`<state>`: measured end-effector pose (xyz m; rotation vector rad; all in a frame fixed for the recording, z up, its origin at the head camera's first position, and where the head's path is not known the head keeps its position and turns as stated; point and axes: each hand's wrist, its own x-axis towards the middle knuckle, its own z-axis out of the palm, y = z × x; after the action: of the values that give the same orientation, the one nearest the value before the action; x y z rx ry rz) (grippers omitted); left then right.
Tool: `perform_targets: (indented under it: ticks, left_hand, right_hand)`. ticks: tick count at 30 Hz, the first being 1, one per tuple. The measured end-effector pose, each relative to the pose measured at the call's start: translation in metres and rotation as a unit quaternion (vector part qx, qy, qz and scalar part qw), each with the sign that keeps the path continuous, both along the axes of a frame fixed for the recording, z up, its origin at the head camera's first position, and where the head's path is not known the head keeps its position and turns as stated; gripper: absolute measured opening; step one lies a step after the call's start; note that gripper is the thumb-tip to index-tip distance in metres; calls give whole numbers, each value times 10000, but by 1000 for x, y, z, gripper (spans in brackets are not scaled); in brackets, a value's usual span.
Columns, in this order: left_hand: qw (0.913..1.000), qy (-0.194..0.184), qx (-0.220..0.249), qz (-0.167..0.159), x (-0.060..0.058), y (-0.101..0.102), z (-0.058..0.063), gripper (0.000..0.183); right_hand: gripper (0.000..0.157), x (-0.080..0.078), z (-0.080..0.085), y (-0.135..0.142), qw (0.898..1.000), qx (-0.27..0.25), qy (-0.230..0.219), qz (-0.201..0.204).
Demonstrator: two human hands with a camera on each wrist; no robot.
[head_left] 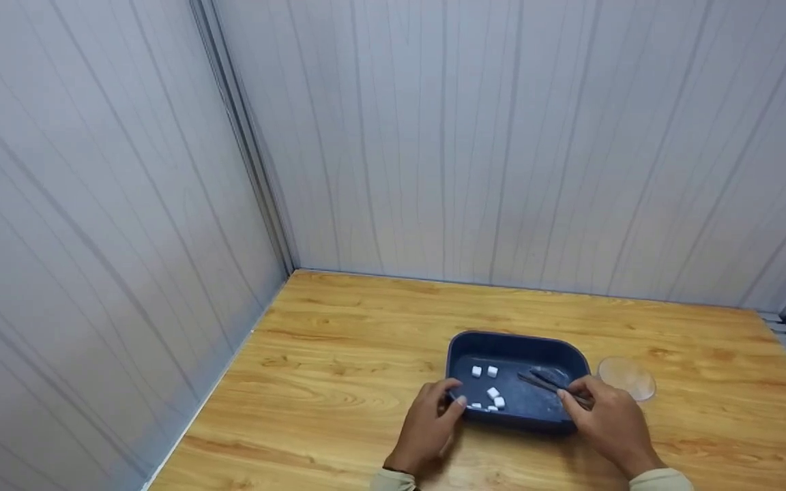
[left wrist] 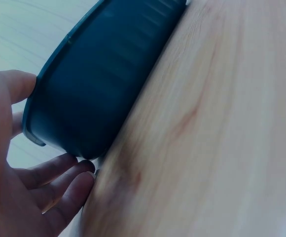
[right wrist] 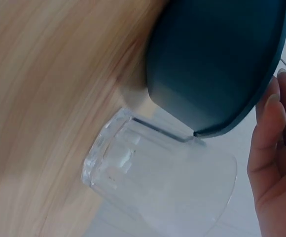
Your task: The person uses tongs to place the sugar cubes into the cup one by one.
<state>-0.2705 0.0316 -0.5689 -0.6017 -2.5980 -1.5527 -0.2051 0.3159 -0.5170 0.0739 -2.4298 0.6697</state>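
A dark blue rectangular basin stands on the table with several small white cubes in its left half. My left hand grips the basin's near left corner. In the left wrist view the thumb lies over the rim and the other fingers are by the outer wall. My right hand pinches dark tweezers over the right side of the basin, tips pointing left and apart. No cube shows between the tips. In the right wrist view the tweezers are mostly hidden behind the fingers.
A clear drinking glass stands upright just right of the basin, close to the right hand. The wooden table meets pale panelled walls at the back and left.
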Motion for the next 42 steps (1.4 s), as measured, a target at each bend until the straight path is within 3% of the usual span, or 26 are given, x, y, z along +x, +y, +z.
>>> perform_targets:
  ticks: [7, 30, 42]
  left_hand:
    - [10000, -8, 51, -26, 1, 0, 0, 41]
    - [10000, 40, -15, -9, 1, 0, 2, 38]
    - [9999, 57, -123, 19, 0, -1, 3, 38]
  right_hand:
    - [15, -6, -1, -6, 10000, -56, 41, 29]
    - [15, -23, -6, -22, 9984, -137, -522, 145]
    - [15, -32, -13, -27, 9991, 25, -369, 222]
